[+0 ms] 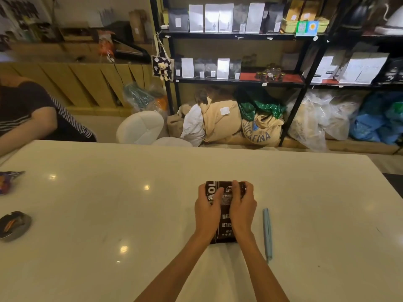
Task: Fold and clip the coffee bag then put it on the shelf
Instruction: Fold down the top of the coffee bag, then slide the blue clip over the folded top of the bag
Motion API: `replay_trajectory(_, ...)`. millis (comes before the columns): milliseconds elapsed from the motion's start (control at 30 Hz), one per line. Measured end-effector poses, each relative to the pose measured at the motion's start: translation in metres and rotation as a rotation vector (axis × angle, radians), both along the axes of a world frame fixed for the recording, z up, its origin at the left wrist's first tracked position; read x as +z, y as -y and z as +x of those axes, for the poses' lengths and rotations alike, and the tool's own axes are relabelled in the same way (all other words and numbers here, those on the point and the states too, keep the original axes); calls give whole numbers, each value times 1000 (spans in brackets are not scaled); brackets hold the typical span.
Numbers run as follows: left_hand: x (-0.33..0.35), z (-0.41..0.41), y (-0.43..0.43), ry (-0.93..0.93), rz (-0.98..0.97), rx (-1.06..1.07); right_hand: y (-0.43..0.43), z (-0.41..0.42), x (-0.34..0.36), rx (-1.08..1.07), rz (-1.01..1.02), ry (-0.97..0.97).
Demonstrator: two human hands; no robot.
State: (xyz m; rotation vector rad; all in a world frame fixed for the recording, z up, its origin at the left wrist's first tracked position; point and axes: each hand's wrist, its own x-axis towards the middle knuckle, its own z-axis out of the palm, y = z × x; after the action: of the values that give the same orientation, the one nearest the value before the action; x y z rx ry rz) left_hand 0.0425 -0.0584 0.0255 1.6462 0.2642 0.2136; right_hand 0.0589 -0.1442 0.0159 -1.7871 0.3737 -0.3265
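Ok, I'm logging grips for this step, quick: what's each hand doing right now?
Left hand: closed on the coffee bag, which lies on the table.
Right hand: closed on the same bag, fingers curled over its top edge.

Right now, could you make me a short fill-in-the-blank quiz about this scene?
1. Both hands press on the dark coffee ____.
2. The blue clip lies on the table to the ____ of the right hand.
3. The left hand and right hand are ____ the bag.

Missing words: bag; right; on
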Motion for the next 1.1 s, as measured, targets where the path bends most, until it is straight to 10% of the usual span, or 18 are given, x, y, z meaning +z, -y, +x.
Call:
replay_trajectory(200, -1, 9, -9, 7, 89, 51, 11, 3, 2, 84, 264, -144)
replay_trajectory(900, -14, -2, -33, 112, 306, -302, 99, -66, -37, 12, -771, -480)
replay_trajectory(1100, -1, 6, -44, 66, 320, -583, 96, -67, -1, 206, -585, 109)
